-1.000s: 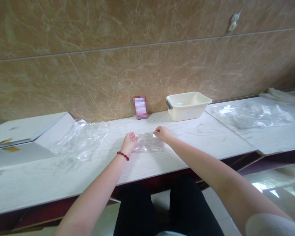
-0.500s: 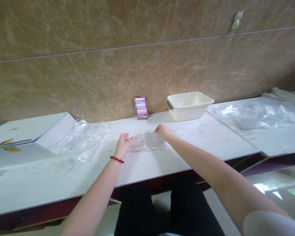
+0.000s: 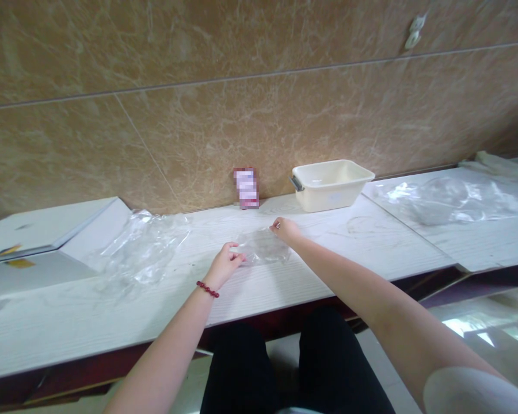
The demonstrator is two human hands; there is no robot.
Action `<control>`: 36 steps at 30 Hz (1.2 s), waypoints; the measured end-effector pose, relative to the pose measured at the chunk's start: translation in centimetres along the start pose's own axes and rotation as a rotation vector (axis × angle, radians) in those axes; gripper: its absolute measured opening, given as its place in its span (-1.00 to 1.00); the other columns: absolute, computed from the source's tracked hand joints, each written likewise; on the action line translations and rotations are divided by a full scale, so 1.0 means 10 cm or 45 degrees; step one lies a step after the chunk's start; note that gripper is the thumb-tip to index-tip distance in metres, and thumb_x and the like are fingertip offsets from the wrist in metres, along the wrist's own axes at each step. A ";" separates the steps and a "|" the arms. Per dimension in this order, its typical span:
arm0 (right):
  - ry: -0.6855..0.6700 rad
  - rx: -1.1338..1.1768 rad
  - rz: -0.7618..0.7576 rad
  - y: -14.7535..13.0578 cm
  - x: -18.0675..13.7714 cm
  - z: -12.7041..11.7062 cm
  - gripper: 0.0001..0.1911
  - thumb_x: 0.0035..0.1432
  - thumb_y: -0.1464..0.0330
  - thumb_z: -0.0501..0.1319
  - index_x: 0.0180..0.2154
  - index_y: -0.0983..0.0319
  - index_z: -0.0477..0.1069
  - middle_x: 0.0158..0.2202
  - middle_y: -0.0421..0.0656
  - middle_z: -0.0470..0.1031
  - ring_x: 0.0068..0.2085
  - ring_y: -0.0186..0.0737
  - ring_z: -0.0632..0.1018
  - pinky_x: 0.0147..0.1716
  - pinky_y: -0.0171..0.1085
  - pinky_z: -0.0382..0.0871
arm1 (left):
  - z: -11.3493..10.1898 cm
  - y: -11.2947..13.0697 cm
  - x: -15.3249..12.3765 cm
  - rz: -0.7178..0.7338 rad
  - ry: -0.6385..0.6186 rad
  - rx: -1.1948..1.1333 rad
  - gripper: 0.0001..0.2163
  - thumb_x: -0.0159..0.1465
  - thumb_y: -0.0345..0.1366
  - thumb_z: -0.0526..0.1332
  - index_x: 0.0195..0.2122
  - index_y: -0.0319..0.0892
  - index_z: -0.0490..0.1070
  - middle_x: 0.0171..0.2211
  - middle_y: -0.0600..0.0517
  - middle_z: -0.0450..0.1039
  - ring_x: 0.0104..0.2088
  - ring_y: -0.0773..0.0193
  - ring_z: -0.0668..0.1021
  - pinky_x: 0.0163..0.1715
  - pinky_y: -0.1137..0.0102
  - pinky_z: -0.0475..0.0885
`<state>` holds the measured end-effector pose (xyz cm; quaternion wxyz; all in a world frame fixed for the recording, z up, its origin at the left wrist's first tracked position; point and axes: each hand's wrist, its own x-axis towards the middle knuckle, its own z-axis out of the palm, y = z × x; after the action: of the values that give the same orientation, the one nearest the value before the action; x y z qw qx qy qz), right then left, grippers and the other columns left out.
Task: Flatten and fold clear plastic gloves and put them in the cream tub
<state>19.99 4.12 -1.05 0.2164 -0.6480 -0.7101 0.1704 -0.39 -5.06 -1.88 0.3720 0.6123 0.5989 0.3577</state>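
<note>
Clear plastic bag [image 3: 262, 247] lies flat on the desk [image 3: 285, 282], midway between its back and front edges. My left hand [image 3: 225, 265] pinches the bag's near-left corner; my right hand [image 3: 287, 230] pinches its far-right corner. Recommended: draw both corners apart evenly and low, so the film flattens without tearing.

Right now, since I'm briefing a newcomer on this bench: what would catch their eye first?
The two bare hands at the middle of the white bench: the left hand and right hand pinch opposite ends of a small clear bag. Behind them a cream tub stands by the marble wall; crumpled clear plastic lies to the left.
</note>
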 end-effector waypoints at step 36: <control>0.048 -0.066 0.025 0.00 0.16 0.08 -0.75 0.02 0.18 0.06 -0.33 0.20 0.35 -0.36 -0.15 0.46 -0.32 -0.28 0.44 -0.42 -0.38 0.18 | -0.02 0.07 0.74 -0.065 0.223 -0.081 -0.72 0.00 -0.36 0.16 -0.23 -0.24 0.24 -0.17 -0.12 0.29 -0.23 0.24 0.42 -0.23 0.32 0.31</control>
<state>19.41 5.74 -1.61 0.2111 -0.6633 -0.7038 0.1418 -0.04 2.35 -1.17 0.3464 0.5512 0.6329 0.4190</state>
